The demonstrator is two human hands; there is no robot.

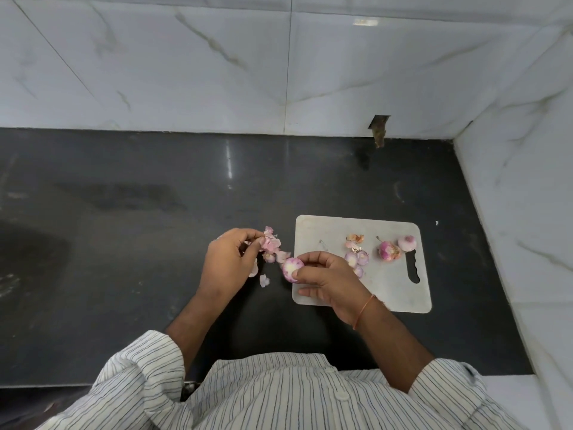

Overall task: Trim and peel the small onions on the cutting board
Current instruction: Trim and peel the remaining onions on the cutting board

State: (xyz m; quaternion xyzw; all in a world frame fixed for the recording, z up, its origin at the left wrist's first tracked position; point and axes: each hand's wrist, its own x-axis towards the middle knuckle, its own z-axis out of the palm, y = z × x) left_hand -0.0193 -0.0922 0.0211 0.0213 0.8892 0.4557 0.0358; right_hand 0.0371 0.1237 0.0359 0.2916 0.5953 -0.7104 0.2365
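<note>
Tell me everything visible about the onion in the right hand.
The onion is small and round, with a pale whitish-yellow cut end facing the camera, ringed by purple-pink flesh. It looks mostly peeled and glossy. The right hand pinches it between thumb and fingertips, holding it off the cutting board, just past the board's left edge above the dark counter. Its far side is hidden.

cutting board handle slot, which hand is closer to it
Right. The right hand, pinching an onion, lies over the cutting board's near left part, left of the handle slot. The left hand grips peels off the board.
</note>
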